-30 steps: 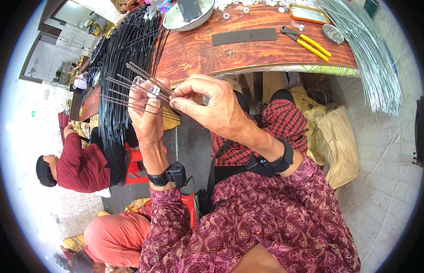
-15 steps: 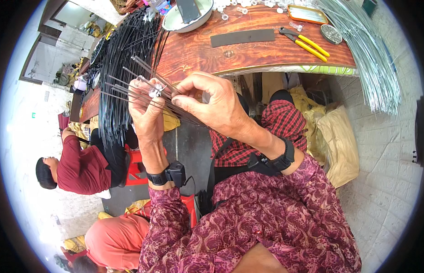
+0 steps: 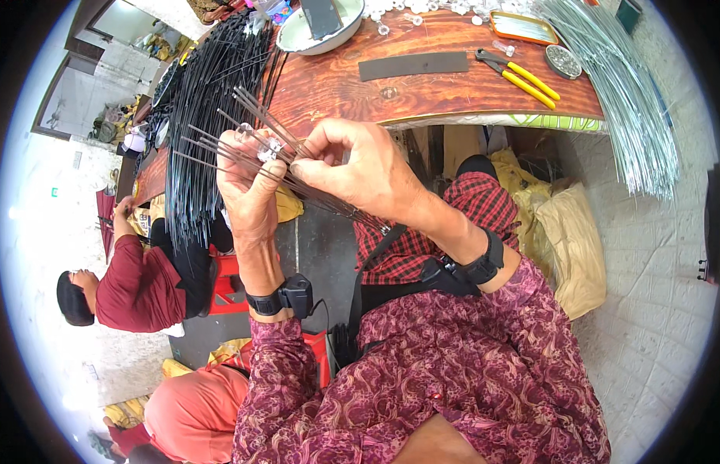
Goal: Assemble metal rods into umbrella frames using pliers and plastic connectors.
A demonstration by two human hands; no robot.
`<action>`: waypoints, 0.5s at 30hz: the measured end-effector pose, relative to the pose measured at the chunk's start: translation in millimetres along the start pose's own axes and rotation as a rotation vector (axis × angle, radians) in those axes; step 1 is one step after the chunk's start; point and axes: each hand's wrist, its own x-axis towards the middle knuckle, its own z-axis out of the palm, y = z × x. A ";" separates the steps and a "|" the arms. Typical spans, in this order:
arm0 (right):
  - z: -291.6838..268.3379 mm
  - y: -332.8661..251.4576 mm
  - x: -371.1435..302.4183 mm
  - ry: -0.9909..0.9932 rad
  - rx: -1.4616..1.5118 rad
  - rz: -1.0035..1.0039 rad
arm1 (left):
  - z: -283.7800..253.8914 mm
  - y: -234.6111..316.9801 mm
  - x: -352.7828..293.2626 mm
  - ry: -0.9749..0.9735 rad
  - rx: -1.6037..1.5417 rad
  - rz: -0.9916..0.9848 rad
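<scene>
My left hand (image 3: 248, 189) is closed around a small clear plastic hub (image 3: 269, 149), its thumb pressed at the hub's near edge. Thin dark metal rods (image 3: 329, 203) spread from around the hub, poking out at the upper left and running down toward my lap in a loose bundle. Just right of the hub, my right hand (image 3: 364, 170) pinches one of these rods between thumb and forefinger; the other fingers curl in. How the rod ends join the hub is too small to make out.
On the wooden table (image 3: 321, 89) lie a dark flat strip (image 3: 413, 66), yellow-handled pliers (image 3: 522, 79), a white bowl (image 3: 298, 40), a small dish of metal bits (image 3: 563, 62) and an orange-rimmed tray (image 3: 522, 27). Black rods (image 3: 201, 147) and silver wires (image 3: 634, 116) overhang its ends. Co-workers sit at left.
Both hands and the rods have shifted only slightly, with my right fingers still pinching near the hub. At left, the co-worker in maroon has raised a forearm.
</scene>
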 end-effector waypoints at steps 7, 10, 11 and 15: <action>-17.5 14.9 8.2 -0.150 0.179 0.149 | 7.8 0.2 1.0 -0.089 -0.001 -0.022; -14.9 22.1 5.9 -0.196 0.227 0.160 | 10.7 0.5 -2.3 -0.098 -0.025 -0.005; -12.7 22.4 5.1 -0.181 0.289 0.108 | 12.2 1.7 -3.7 -0.081 -0.035 -0.012; -12.4 12.9 8.7 -0.171 0.446 -0.015 | 14.4 3.7 -3.9 -0.048 -0.043 -0.020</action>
